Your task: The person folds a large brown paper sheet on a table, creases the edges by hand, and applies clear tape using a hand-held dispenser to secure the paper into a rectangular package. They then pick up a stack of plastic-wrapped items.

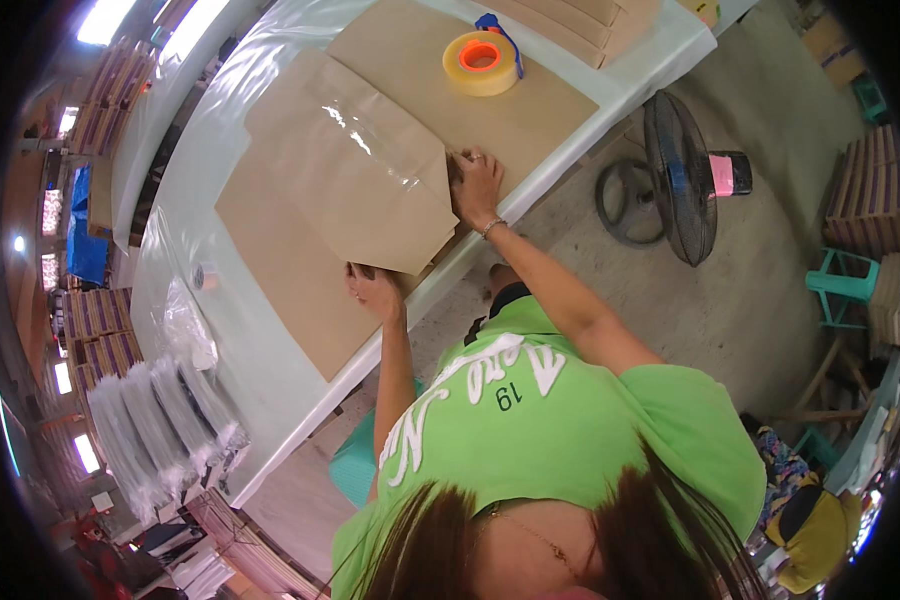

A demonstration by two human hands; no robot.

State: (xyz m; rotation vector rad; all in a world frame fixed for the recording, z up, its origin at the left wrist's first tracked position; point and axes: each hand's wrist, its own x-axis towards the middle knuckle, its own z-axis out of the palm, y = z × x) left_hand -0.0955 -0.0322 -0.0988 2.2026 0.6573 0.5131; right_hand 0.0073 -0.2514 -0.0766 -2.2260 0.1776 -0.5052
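Note:
A flat brown cardboard piece, with strips of shiny clear tape across it, lies on top of a larger cardboard sheet on the table. My left hand grips its near left edge, the fingertips partly hidden at the flap. At its right corner my right hand has its fingers curled on the edge; a ring and a bracelet show. A dark gap appears under the raised near edge between the hands. Beyond my right hand a large roll of clear tape with an orange core sits in a blue dispenser.
More cardboard lies at the far end of the pale, plastic-covered table. Clear plastic bundles stand at the left. Right of the table are a black floor fan and a green stool.

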